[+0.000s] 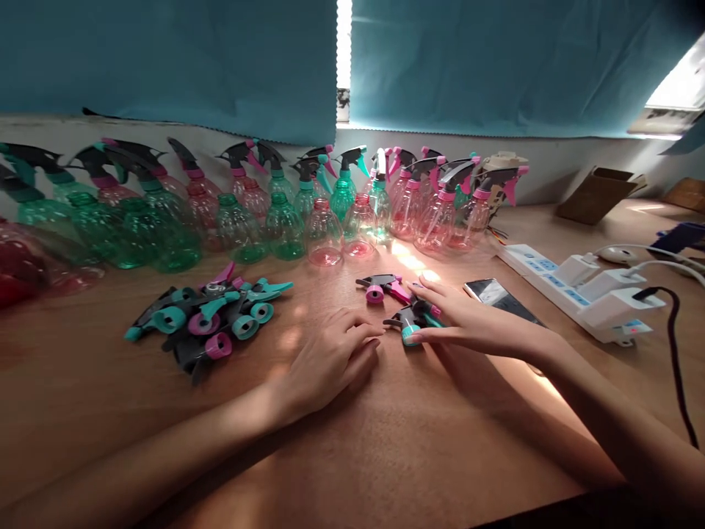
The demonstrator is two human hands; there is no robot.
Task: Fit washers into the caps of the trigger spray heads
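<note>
My left hand [330,360] rests on the table, fingers loosely bent and pointing right, with nothing visible in it. My right hand [452,312] is spread over a few trigger spray heads, its thumb at the teal collar of a dark grey spray head [408,327]. Just behind that lies a grey spray head with a pink collar and trigger [375,288]. My right fingers partly cover the others there. On the left, a pile of loose spray heads [212,316] in grey, teal and pink lies on the table.
Rows of clear green and pink bottles [283,231] line the wall, many topped with spray heads. To the right are a phone [501,300], a white power strip [556,283] with plugs and cables, and an open cardboard box [598,195]. Blue curtains [496,66] hang behind.
</note>
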